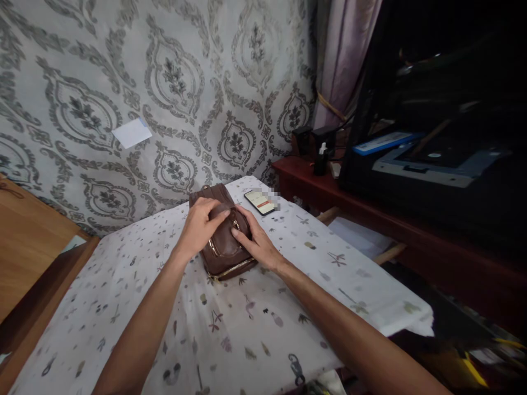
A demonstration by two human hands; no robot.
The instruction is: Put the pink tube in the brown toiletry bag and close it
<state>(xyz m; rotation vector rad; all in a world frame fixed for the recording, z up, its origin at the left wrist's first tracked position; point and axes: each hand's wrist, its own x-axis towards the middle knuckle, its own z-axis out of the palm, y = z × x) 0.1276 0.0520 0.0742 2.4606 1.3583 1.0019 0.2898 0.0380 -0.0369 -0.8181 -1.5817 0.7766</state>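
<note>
A brown leather bag (224,243) with gold-coloured zippers and a front pocket lies on the white patterned cloth (164,285). My left hand (200,227) grips the bag's upper front from the left, thumb pointing in toward the middle. From the right, my right hand (253,237) holds the bag's side, its thumb resting over the pocket near a zipper pull. The fingers of both hands are bent and partly hidden behind the leather. Just beyond my right hand, a phone (259,202) with a lit screen rests on the cloth.
A red-brown stand (313,181) carries a large dark screen (436,109) and a small dark bottle (320,160). Below it, an open drawer (358,236) juts toward the cloth. Patterned wallpaper (214,71) closes off the back; a wooden board (33,247) stands at left.
</note>
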